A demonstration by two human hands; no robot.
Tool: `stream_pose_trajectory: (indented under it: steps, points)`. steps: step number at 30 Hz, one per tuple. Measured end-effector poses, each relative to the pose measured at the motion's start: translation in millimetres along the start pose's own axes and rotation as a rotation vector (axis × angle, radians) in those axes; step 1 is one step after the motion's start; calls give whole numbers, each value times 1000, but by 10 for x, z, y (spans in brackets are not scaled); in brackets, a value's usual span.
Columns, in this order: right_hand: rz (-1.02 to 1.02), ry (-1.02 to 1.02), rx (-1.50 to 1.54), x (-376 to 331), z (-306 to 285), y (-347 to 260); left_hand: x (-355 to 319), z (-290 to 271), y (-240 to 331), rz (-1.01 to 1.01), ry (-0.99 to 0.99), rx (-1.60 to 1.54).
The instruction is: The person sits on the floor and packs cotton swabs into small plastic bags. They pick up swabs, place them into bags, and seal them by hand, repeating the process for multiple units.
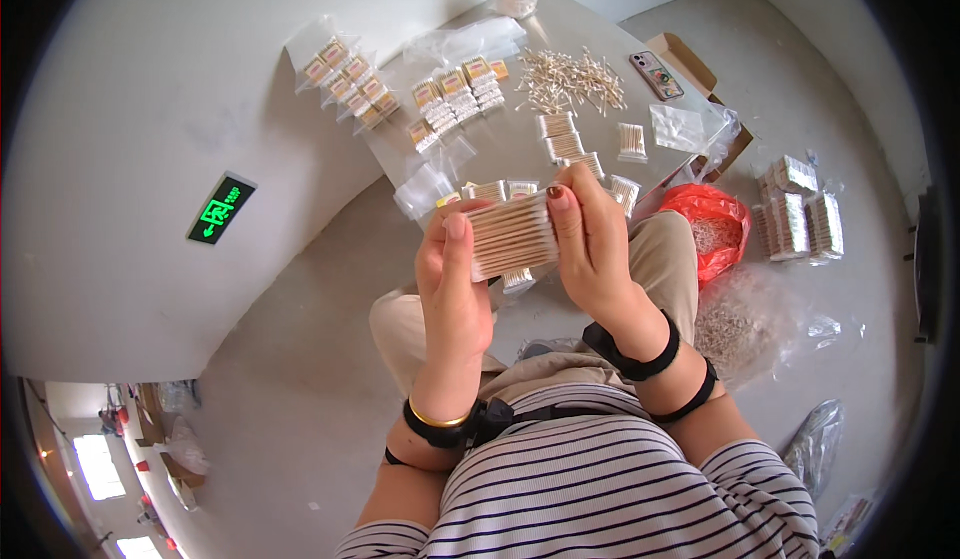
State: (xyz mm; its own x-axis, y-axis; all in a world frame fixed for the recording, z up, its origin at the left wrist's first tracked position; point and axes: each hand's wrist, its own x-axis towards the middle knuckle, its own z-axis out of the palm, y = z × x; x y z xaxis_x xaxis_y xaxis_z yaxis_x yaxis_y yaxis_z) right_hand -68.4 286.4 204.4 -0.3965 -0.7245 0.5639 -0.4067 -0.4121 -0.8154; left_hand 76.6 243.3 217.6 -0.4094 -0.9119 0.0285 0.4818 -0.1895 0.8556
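A flat pack of cotton swabs (510, 239) is held up between my two hands, above my lap. My left hand (452, 269) grips its left end, thumb on top, fingers behind. On the right end, my right hand (590, 244) pinches the pack with the thumb and curled fingers. The wooden sticks lie side by side, with white tips along the edges. Just beyond, on the table (480, 144), several more swab packs (565, 144) stand in a row, partly hidden by my hands. A single swab pack (632, 141) lies to their right.
Loose swabs (570, 81) are heaped at the table's far side, near a phone (656, 75). Bagged swab packs (345, 79) lie far left. Right of my knee are a red bag (708, 221), a clear bag of swabs (745, 329) and stacked packs (797, 214) on the floor.
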Motion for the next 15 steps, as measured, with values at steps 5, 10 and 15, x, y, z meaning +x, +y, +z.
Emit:
stream_pose_trajectory:
  steps: [5, 10, 15]
  points:
    - [77, -43, 5, 0, 82, 44, 110, -128, -272, 133, 53, 163]
    - [107, -122, -87, -32, 83, 149, 198, -205, -370, 171, 102, 187]
    - [188, -136, -101, 7, 218, 253, 251, -251, -391, 74, 118, 130]
